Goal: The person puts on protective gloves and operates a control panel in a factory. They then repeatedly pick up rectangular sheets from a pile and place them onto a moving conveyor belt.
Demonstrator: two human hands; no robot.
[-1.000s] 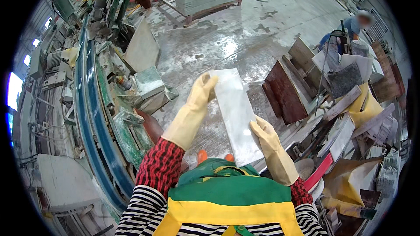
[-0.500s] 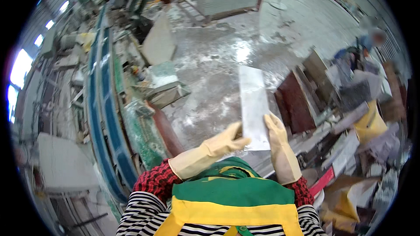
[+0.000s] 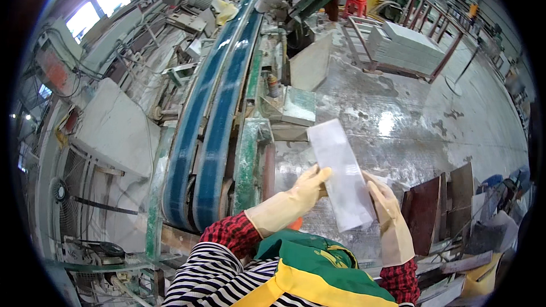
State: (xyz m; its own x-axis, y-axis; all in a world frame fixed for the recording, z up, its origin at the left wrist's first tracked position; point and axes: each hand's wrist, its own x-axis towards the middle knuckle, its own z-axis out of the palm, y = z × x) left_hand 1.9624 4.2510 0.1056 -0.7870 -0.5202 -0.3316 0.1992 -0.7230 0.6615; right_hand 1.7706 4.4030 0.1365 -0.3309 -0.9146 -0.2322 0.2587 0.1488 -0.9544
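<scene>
Two glossy blue belts [image 3: 223,119] stand left, a dark board [image 3: 422,216] right. Between them, left hand [image 3: 307,191] and right hand [image 3: 387,202] grasp the smooth, pale rectangular slab [image 3: 342,179] by its long edges, above wet floor [image 3: 392,150].

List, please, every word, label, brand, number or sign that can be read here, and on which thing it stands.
No text can be read.
Green apron: yellow marks, too small and folded to read.
Pale held slab: no writing visible.
Reddish patch, far left: too blurred to tell.
</scene>
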